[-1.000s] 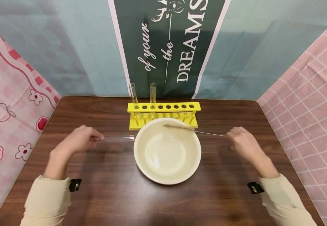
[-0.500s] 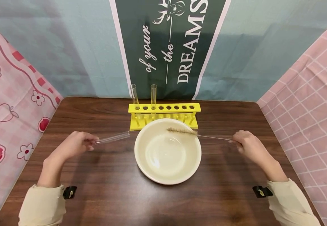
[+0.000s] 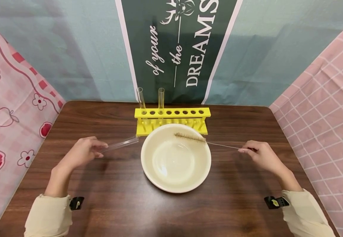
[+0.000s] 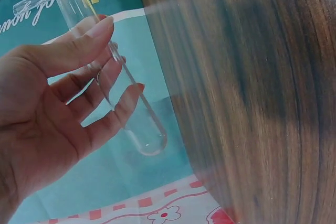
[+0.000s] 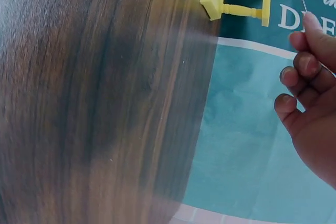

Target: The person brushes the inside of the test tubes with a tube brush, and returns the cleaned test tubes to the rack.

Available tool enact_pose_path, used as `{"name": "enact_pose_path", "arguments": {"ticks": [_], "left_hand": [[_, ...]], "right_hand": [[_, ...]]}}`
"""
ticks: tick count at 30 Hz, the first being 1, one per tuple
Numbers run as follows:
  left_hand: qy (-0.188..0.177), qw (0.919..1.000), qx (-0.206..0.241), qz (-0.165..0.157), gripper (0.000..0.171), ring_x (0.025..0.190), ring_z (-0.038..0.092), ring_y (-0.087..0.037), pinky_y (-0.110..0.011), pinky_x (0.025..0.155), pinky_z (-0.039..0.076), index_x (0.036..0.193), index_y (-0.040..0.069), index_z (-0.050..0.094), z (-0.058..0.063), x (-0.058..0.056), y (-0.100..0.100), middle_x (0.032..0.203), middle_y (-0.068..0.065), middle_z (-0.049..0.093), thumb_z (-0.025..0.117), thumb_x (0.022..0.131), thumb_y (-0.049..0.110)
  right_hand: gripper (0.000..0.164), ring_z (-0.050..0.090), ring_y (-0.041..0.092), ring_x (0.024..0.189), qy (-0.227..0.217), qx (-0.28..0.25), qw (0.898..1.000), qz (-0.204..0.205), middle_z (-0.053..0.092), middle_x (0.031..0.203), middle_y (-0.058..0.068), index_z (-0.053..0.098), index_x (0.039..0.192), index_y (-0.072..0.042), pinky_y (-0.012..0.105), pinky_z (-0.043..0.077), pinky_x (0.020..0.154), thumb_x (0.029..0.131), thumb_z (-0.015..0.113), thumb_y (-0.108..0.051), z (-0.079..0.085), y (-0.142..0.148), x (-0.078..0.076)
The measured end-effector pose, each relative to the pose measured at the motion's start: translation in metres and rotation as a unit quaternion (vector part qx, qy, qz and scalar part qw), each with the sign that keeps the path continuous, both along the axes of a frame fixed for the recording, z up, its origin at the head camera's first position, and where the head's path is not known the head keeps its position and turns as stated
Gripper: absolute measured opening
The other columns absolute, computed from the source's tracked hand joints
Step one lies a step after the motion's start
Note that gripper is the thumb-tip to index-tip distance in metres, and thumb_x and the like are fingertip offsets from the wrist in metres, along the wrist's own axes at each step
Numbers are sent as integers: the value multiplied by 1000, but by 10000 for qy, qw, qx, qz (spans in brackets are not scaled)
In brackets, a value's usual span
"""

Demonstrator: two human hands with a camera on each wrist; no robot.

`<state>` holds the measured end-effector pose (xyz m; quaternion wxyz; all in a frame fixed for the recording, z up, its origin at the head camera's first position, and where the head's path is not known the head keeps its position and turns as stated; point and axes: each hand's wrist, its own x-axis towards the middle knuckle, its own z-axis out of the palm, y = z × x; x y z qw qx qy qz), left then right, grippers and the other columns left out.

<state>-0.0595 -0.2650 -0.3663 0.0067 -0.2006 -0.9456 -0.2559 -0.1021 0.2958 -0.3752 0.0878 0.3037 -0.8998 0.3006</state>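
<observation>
My left hand [image 3: 84, 152] holds a clear glass test tube [image 3: 122, 144] between thumb and fingers, its mouth end toward the bowl. The left wrist view shows the rounded bottom of the test tube [image 4: 149, 140] sticking out past the fingers. On the other side, my right hand [image 3: 261, 154] pinches the thin wire handle of a test tube brush [image 3: 190, 137]. The tan bristles are over the far right part of a cream bowl [image 3: 174, 161]. In the right wrist view, thumb and forefinger of the right hand [image 5: 315, 82] meet on the twisted wire.
Behind the bowl stands a yellow test tube rack [image 3: 172, 113]. Two clear test tubes [image 3: 161, 100] stand upright in its left part. Everything rests on a dark wooden table [image 3: 171, 217], with a blue-green cloth backdrop [image 3: 257, 65] behind and pink cloths at both sides.
Over the last second the test tube has drawn back slightly left, its mouth end tilting up. The brush has shifted a little right, and my right hand has moved slightly right and down.
</observation>
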Motion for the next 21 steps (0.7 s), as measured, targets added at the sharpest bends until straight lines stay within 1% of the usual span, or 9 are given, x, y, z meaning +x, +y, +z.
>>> {"name": "enact_pose_path", "arguments": {"ticks": [1,4,5,8,11,15,17,21], "left_hand": [[-6,10000,10,11,27,57,40,-4,-25,52,39,90,-3,70,0,0,0,66,4,48,75,64,-8],[-48,10000,-23,81,27,57,40,-4,-25,52,38,90,-3,70,0,0,1,67,4,48,74,65,-7],[-81,9999,-38,117,26,57,40,-4,-26,52,38,91,-2,70,-1,-1,2,67,4,49,74,65,-7],[-31,9998,-87,196,25,57,42,-5,-27,53,39,90,-1,70,-2,-1,3,67,4,50,75,66,-4],[-41,9995,-31,315,24,58,49,-7,-29,54,42,89,0,70,-2,-1,6,67,2,54,75,66,-4],[-224,9983,43,531,24,64,59,-15,-34,58,47,91,-1,69,2,-2,13,72,-4,62,72,67,-7],[-338,9972,58,658,25,67,62,-19,-37,60,48,92,-2,69,4,-2,17,76,-7,65,71,68,-7],[-397,9954,91,871,25,74,64,-24,-42,66,48,94,-2,69,6,-3,25,84,-12,68,72,69,-4]], "right_hand": [[27,36,2,51,-124,-72,9999,-81,49,62,-12,62,71,-17,18,30,46,71,70,8,-1,0,0],[23,37,4,51,-515,-269,9976,-386,48,62,-10,61,71,-13,21,31,47,76,66,9,9,-8,5],[21,38,7,51,-676,-353,9958,-504,49,62,-9,61,71,-12,21,32,47,77,65,8,10,-9,6],[16,40,10,52,-1127,-613,9886,-786,51,62,-7,62,73,-7,24,33,47,82,61,6,11,-10,6],[12,44,11,54,-1458,-848,9809,-973,54,64,-7,63,74,-8,25,35,47,85,61,-2,1,-2,1],[12,48,11,55,-1756,-1033,9733,-1052,55,63,-5,63,74,-7,26,39,48,86,61,-8,0,-2,1],[13,47,11,54,-1869,-1131,9701,-1053,53,62,-4,62,74,-7,26,39,47,87,61,-8,0,-3,1],[14,47,13,54,-2055,-1243,9658,-981,52,61,-3,61,73,-7,27,39,48,87,60,-6,-4,-4,2]]}}
